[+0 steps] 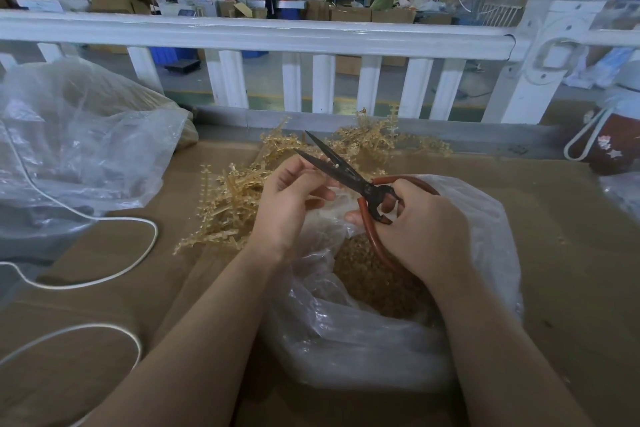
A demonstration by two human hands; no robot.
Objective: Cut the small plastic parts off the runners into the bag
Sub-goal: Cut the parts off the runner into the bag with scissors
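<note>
Right hand [420, 229] grips open scissors [341, 168] (no writing legible) over bag [485, 218].

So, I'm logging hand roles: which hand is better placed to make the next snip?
Right hand: it grips the scissors, blades open over the bag. The left hand seems to steady a piece.

Both bare forearms reach forward and converge, so the hands sit close together. The left hand [289, 199] has its back to the camera and its fingers curled inward, fingertips pinched on something small that cannot be made out. Just to its right, the right hand [420, 225] is curled round the scissors [349, 177], fingers through the handle loops, thumb toward the left hand, blades parted and pointing up past the left fingertips.
</note>
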